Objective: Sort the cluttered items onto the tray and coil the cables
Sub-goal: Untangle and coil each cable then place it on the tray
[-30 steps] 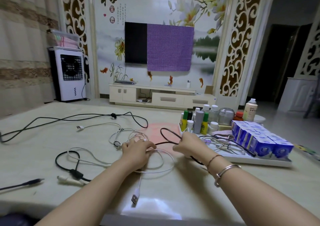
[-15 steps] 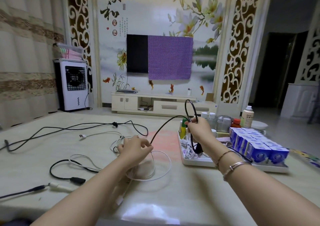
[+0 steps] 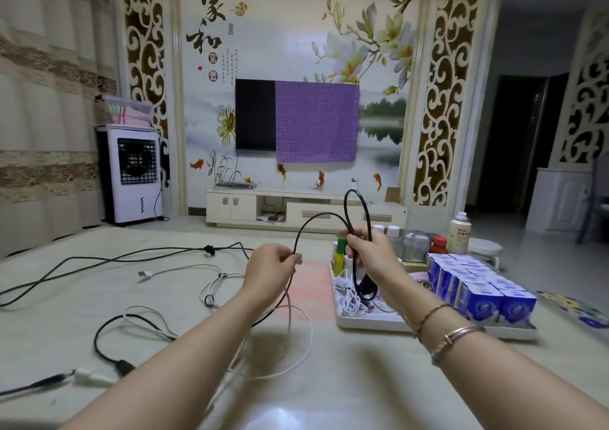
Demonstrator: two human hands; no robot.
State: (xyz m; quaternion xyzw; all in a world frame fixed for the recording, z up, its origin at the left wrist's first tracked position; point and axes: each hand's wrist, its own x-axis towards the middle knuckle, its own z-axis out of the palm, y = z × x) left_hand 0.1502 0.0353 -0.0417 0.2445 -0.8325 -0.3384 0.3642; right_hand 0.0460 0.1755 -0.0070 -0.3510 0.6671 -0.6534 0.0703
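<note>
Your right hand (image 3: pixel 369 258) is raised above the near end of the white tray (image 3: pixel 369 322), fingers curled round a gathered loop of the black cable (image 3: pixel 321 217), with one loop standing up above your fist and the plug end hanging below it toward the tray. Your left hand (image 3: pixel 272 266) is lifted beside it, a little lower, pinching the same cable between thumb and fingertips; the cable arcs between the two hands, then drops from your left hand down to the table (image 3: pixel 82 297). Both forearms reach forward from the bottom edge. On the tray lie coiled white cables (image 3: pixel 351 302), bottles (image 3: pixel 415 245) and blue boxes (image 3: pixel 484 292). A white cable (image 3: pixel 304 340) and other black and white leads lie loose on the table to your left.
</note>
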